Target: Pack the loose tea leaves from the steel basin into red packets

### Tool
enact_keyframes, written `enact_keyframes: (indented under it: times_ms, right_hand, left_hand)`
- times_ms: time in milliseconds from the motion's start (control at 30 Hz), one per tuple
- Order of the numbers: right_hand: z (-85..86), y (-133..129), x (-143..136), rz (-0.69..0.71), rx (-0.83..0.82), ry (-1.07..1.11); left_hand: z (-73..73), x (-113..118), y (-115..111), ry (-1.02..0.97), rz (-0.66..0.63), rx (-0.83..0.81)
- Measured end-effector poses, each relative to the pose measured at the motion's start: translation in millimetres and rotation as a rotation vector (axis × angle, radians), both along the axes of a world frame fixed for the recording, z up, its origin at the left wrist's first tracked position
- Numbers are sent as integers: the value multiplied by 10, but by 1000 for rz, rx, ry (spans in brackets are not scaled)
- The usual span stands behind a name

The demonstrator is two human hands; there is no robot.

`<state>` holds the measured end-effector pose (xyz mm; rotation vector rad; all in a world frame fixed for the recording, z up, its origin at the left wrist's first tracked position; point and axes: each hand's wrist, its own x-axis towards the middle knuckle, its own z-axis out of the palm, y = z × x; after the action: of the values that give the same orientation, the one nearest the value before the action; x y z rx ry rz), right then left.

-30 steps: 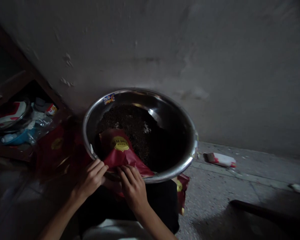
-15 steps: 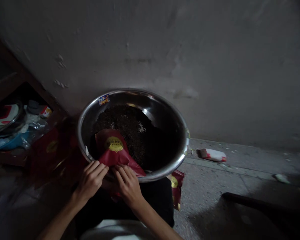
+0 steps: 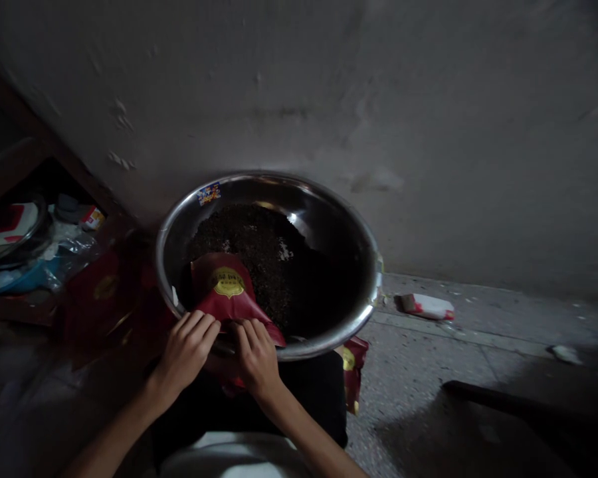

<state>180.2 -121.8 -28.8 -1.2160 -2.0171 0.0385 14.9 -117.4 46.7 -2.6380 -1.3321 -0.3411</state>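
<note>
A large metal basin (image 3: 323, 346) holds a heap of dark, loose material (image 3: 259, 245). Over its near rim lies a red bag (image 3: 234, 305) with a gold label, its upper part inside the basin. My left hand (image 3: 192, 342) grips the bag's near edge on the left, fingers curled. Close beside it, my right hand (image 3: 256, 352) pinches the same edge further right. Both thumbs are hidden behind the fingers and the bag.
A grey wall (image 3: 453, 166) stands behind the basin. A red and white packet (image 3: 427, 307) lies on the floor at the right. Another red bag (image 3: 353, 372) is below the basin. Left, a shelf holds a blue bowl (image 3: 22, 277). A dark bar (image 3: 483, 396) lies lower right.
Both hands remain on the red bag, with their fingers shifted slightly along its near edge. The bag's near part looks a little more drawn in, and the view has moved slightly.
</note>
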Motion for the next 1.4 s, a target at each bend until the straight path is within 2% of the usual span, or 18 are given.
enact_keyframes:
  times_ms: [133, 333, 433, 600, 700, 933, 1100, 1233, 1400]
  right_hand:
    - [83, 9, 48, 39, 54, -19]
    - [162, -8, 310, 54, 26, -14]
    - [156, 43, 361, 76, 12, 0]
    - [153, 147, 345, 208, 41, 15]
    - [171, 163, 358, 244, 42, 35]
    - [235, 104, 289, 148, 65, -63]
    - [130, 117, 125, 154, 73, -55]
    - [73, 151, 64, 151, 91, 30]
    - [158, 122, 176, 173, 33, -21]
  left_hand:
    - [-71, -70, 48, -82, -32, 50]
    - [-4, -353, 92, -112, -23, 100]
    - [1, -412, 80, -83, -32, 141]
    - [4, -337, 57, -42, -4, 54]
    - [-7, -281, 64, -65, -38, -8]
    - [-107, -177, 119, -89, -77, 80]
    - [-138, -87, 107, -84, -91, 127]
    - [-142, -48, 86, -78, -82, 77]
    - [-155, 28, 99, -93, -103, 62]
